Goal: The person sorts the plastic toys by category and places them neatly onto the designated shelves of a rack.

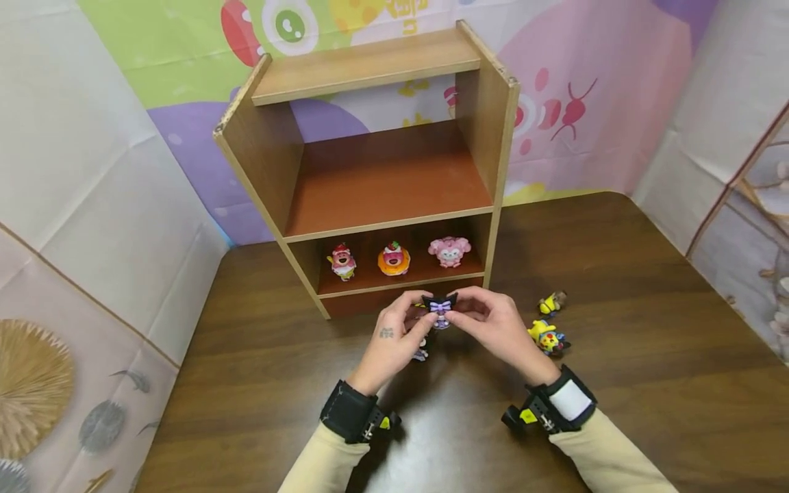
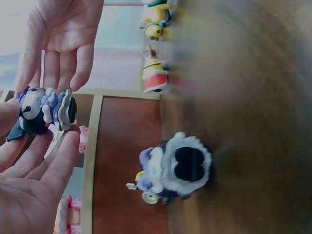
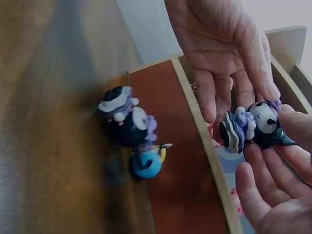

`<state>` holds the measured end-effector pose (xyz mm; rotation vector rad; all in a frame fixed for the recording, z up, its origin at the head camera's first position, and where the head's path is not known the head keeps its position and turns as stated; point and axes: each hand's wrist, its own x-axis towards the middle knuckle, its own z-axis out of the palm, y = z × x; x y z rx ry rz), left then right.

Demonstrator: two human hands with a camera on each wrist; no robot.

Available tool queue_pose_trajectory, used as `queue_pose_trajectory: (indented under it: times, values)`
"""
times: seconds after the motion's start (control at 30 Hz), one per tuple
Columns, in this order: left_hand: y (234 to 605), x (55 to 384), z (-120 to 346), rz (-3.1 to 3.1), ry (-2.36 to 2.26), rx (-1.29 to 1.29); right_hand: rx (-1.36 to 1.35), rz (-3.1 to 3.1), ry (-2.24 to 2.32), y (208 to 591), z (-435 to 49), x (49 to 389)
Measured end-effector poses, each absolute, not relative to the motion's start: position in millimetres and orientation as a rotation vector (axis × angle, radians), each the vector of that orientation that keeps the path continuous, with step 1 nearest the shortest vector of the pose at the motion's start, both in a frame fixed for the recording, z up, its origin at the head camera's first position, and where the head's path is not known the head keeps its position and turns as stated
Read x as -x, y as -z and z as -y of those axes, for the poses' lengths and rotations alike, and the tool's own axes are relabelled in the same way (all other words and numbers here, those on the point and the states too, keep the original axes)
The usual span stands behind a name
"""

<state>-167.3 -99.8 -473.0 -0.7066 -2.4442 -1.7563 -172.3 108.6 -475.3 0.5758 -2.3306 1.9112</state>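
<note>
A small black-and-purple figurine (image 1: 440,311) with pointed black ears and a white face is held upright between both hands, in front of the shelf's lower part. My left hand (image 1: 394,335) pinches it from the left, thumb in front and fingers behind. My right hand (image 1: 493,329) pinches its right side in the same way; its palm shows in the left wrist view. Below the hands, another black-and-purple figurine (image 2: 183,168) with a ruffled white skirt stands on the table. Beside it, a blue-and-yellow figurine (image 3: 147,163) shows in the right wrist view.
A wooden shelf unit (image 1: 394,178) stands at the table's back. Its lower compartment holds a red-hatted pink figurine (image 1: 342,262), one in an orange ring (image 1: 394,260) and a fluffy pink one (image 1: 450,252). Yellow figurines (image 1: 547,335) lie on the table (image 1: 647,383) at right.
</note>
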Motion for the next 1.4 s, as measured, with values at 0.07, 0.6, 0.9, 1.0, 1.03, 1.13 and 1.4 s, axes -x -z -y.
queue_pose_trajectory:
  times: [0.07, 0.6, 0.9, 1.0, 1.03, 1.13, 1.4]
  values:
    - [469, 167, 103, 2.422, 1.747, 0.703, -0.576, 2.334, -1.886, 470, -104, 174]
    - [427, 172, 124, 2.32, 1.534, 0.73, -0.67, 2.28, -1.796, 424, -84, 184]
    - [405, 172, 137, 2.329, 1.466, 0.72, -0.725, 2.255, -1.766, 402, -73, 186]
    - [394, 174, 138, 2.327, 1.463, 0.724, -0.745, 2.265, -1.74, 391, -72, 189]
    - [391, 175, 139, 2.33, 1.448, 0.725, -0.75, 2.269, -1.741, 388, -71, 190]
    - [379, 178, 141, 2.322, 1.407, 0.725, -0.763, 2.275, -1.73, 376, -68, 195]
    - [351, 186, 142, 2.308, 1.35, 0.714, -0.773, 2.273, -1.642, 352, -63, 207]
